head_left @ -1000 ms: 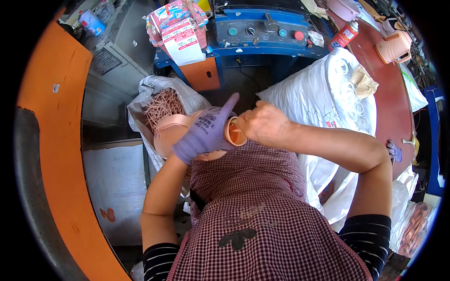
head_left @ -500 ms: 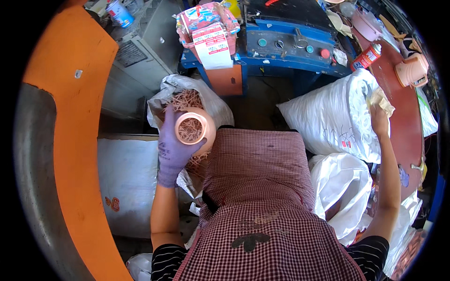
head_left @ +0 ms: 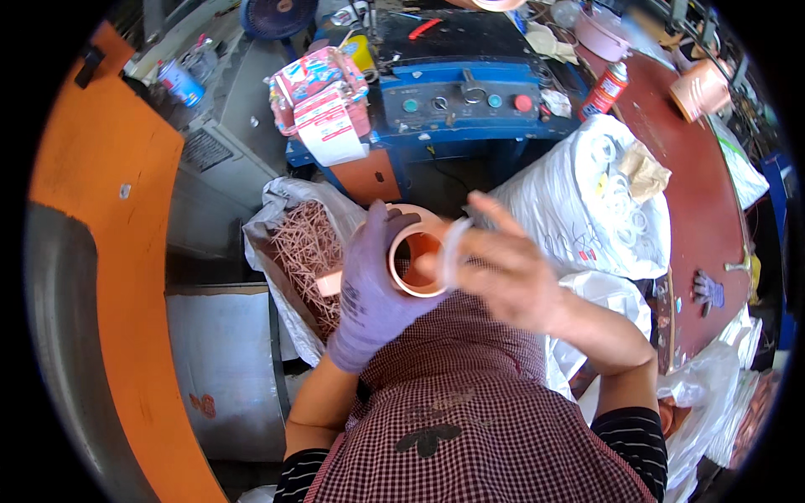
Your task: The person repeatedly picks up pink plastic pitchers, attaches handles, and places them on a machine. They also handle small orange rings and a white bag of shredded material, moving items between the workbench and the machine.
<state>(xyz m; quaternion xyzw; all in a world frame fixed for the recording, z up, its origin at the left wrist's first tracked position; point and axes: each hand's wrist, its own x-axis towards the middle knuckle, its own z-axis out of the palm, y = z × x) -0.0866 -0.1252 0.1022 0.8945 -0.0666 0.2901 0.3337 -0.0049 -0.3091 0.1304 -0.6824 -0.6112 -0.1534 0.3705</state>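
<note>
My left hand, in a purple knit glove, is wrapped round a peach plastic jug above my lap. The jug's round opening faces up at me, and its handle sticks out on the left under the glove. My bare right hand is smeared by motion at the right of that opening. Its fingers hold a whitish translucent ring close to the rim. Similar white rings lie in the mouth of a full white sack at the right.
A woven sack of thin pink plastic scraps stands left of my knees. Ahead is a blue machine with buttons; a pink basket sits at its left. At right, a dark red table bears a spray can and another peach jug.
My right hand has come from the white sack to the jug, now with a ring. My left hand has brought the jug from over the scraps toward my lap. The view has shifted.
</note>
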